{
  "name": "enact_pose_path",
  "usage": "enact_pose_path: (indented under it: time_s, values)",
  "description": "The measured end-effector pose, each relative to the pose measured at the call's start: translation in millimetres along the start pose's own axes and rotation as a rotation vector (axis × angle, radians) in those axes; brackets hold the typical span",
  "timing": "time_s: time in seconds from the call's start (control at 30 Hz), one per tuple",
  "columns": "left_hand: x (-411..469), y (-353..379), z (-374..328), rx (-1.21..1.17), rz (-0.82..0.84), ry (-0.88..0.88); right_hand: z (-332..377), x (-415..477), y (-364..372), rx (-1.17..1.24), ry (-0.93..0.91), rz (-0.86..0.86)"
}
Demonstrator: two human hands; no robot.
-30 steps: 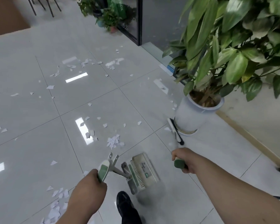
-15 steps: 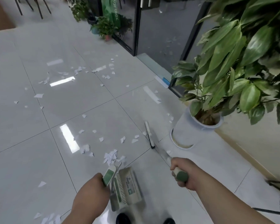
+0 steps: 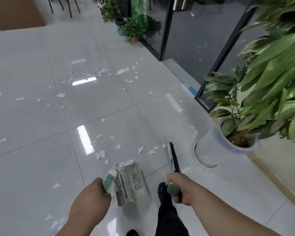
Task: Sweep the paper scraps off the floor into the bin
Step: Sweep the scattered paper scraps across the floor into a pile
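Scraps [image 3: 100, 154] beyond dustpan [image 3: 133, 183] (left hand [image 3: 90, 200] gripping its handle [image 3: 109, 181]), right hand [image 3: 182, 189] gripping broom [image 3: 174, 157] beside them

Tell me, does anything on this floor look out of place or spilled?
Yes: torn white paper scraps lie scattered across the tiled floor, from beside the dustpan out towards the glass door. Nothing else looks odd.

Floor [image 3: 32, 167]: glossy pale-grey tiles w/ thin dark grout lines and bright light reflections. White paper scraps [image 3: 100, 155] all over: thick band upper centre, a few along left edge, loose cluster at centre-bottom just ahead of dustpan [image 3: 133, 183], more at bottom left. Broom [image 3: 171, 150] head touches floor right of centre, nr. the scraps. Big white plant pot [image 3: 209, 147] on a saucer at right. Small potted plants [image 3: 133, 31] top centre.
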State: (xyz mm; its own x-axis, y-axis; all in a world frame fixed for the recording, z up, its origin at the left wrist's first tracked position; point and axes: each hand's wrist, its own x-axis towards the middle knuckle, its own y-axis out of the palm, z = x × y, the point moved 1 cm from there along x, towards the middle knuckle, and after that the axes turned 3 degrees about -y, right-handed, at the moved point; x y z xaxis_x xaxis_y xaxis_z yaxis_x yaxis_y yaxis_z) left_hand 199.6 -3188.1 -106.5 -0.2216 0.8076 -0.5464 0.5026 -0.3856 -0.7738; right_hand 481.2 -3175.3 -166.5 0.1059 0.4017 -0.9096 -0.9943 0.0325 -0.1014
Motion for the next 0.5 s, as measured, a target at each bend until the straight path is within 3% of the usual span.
enact_pose_path:
  time_s: [0.17,0.5]
  values:
    - [18.0,-25.8,3.4,-0.009,-0.087,-0.104,21.4,2.0,58.2,-0.005,0.023,0.196]
    - [46.7,-28.7,-34.5,-0.047,-0.101,-0.261,130.9,36.8,55.2,0.185,0.039,0.476]
